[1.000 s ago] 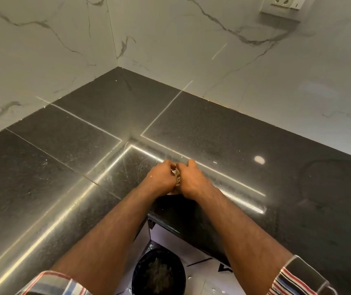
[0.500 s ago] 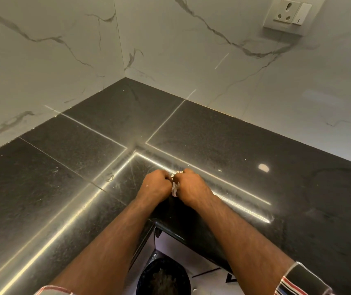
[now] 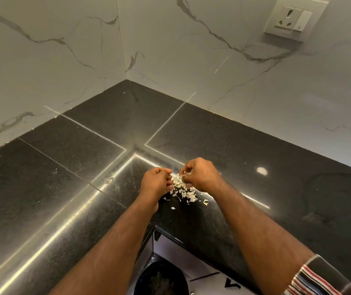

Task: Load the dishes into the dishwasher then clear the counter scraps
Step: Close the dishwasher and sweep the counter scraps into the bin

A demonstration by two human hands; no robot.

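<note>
hands: two, left hand, right hand
scraps: one loose pile, flakes too many to count
tabletop: one
wall socket: one
bin: one, below

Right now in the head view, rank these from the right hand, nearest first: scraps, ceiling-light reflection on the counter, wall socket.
1. Scraps: at the right hand's fingertips, between both hands.
2. Light reflection: on the counter, to its right.
3. Wall socket: high on the wall, upper right.

Bare forearms; striped sleeve (red, white, dark) rolled up.
</note>
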